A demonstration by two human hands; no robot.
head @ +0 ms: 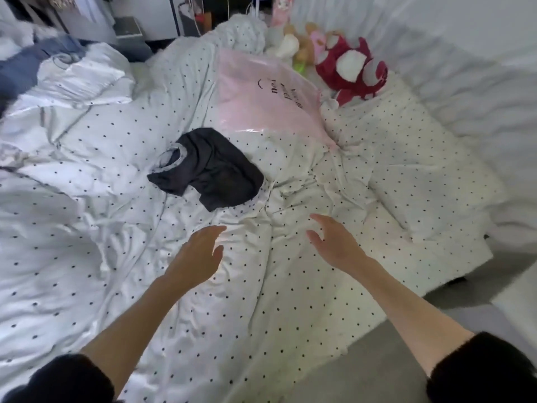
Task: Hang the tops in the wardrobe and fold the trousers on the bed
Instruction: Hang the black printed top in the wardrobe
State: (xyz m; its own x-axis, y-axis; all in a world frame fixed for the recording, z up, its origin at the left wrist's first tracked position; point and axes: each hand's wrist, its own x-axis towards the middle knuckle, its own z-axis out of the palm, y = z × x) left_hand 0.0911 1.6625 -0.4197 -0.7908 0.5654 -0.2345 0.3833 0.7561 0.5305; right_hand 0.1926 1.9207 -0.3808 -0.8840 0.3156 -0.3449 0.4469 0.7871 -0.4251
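A dark top lies crumpled mid-bed. Both hands, left and right, reach over the quilt near it, fingers relaxed, grasping nothing.

We see two bare forearms, sleeves pushed up toward the elbows. The left sleeve is black and fuzzy, bunched thick; the right sleeve matches, dark and fluffy-edged. The left hand and right hand wear nothing we can make out.
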